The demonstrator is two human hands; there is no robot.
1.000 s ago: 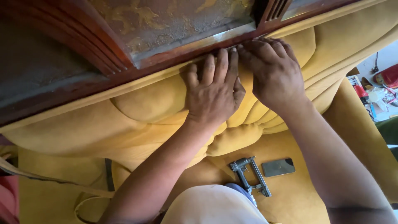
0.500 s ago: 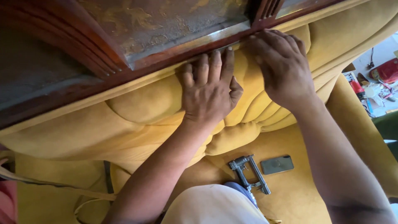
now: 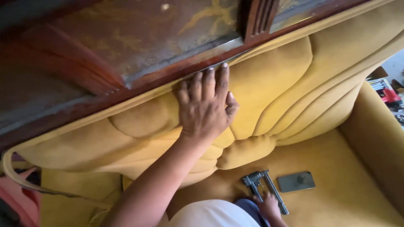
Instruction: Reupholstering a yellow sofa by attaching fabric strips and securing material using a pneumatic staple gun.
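Observation:
My left hand [image 3: 206, 105] lies flat on the yellow tufted backrest [image 3: 273, 88] of a sofa, fingertips against the yellow piping just under the dark carved wooden frame [image 3: 139, 50]. It holds nothing. My right hand [image 3: 269, 207] is low at the bottom edge, down on the seat cushion [image 3: 336, 201], its fingers closed on the handle of a grey metal staple gun [image 3: 257, 180] that lies there. A dark phone [image 3: 296, 181] lies face down just right of the staple gun.
A loose strip of yellow piping [image 3: 17, 178] hangs off the backrest's left end. The yellow armrest [image 3: 378, 143] rises on the right, with red items [image 3: 389, 96] on the floor beyond. My pale-clad knee [image 3: 210, 216] is at the bottom, pink cloth [image 3: 19, 201] at the far left.
My right hand left the top of the backrest and dropped to the staple gun on the seat. My left hand stays pressed on the fabric under the frame.

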